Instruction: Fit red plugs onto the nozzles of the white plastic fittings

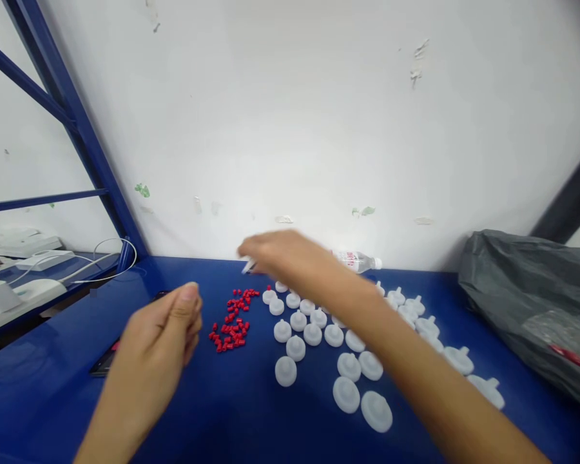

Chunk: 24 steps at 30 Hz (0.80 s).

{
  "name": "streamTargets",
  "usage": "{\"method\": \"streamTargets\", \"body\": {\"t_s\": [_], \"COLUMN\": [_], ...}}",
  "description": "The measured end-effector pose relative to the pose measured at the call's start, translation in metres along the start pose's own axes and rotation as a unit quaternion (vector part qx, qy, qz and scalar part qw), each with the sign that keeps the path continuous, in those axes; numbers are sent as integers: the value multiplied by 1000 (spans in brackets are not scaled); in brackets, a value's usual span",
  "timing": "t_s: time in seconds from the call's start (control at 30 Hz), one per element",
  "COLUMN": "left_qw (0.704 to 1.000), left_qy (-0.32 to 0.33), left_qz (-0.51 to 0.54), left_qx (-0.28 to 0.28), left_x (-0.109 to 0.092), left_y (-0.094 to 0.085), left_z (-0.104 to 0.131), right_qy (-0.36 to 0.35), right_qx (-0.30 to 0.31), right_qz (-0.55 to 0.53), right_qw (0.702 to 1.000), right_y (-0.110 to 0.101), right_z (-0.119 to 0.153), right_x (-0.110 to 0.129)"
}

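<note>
One white plastic disc (pixel 269 297) looks red-topped, visible rest bare — small red plastic cylinders (pixel 241 342) loose at 7 o'clock, left hand (pixel 162 328) curled (contents hidden), right hand (pixel 287 256) pinching something white (pixel 247 265).

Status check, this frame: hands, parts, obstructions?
Left hand curled, contents hidden. Right hand blurred, white sliver showing beneath. Red pieces and white caps spread on table. Right forearm hides some caps.

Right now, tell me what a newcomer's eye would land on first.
Probably the red pieces, scattered on the blue table just right of the left hand. Next, the white domed parts spread farther right. Then the blurred right hand, its forearm crossing in front of them.
</note>
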<state>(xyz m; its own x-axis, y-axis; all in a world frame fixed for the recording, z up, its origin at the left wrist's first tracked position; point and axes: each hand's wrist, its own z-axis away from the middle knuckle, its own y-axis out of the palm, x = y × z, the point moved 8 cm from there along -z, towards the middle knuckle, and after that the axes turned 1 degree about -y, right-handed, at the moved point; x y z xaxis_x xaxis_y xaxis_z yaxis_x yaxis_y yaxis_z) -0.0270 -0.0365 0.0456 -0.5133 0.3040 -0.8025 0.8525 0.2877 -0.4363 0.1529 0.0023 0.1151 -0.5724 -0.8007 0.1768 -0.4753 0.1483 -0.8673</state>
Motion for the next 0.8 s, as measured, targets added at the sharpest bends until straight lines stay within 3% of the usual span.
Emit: {"method": "streamTargets", "body": {"t_s": [0.1, 0.17, 0.3, 0.47, 0.6, 0.8], "left_qw": [999, 996, 943, 885, 880, 878], "left_qy": [-38, -40, -46, -50, -57, -62], "left_qz": [17, -76, -310, -425, -425, -434], "left_qx": [-15, 10, 114, 181, 203, 190], "left_x": [18, 27, 49, 81, 97, 94], "left_y": [-16, -15, 13, 31, 29, 28], "left_z": [-5, -10, -19, -21, -19, -22], "right_qy": [80, 160, 221, 265, 300, 310], "right_qx": [-147, -207, -113, -24, 43, 94], "right_qz": [63, 82, 94, 120, 116, 117], "right_qw": [984, 962, 964, 956, 946, 939], "right_y": [-44, -58, -22, 29, 58, 80], "right_z": [21, 36, 37, 35, 42, 51], "right_x": [-51, -84, -115, -132, -147, -154]}}
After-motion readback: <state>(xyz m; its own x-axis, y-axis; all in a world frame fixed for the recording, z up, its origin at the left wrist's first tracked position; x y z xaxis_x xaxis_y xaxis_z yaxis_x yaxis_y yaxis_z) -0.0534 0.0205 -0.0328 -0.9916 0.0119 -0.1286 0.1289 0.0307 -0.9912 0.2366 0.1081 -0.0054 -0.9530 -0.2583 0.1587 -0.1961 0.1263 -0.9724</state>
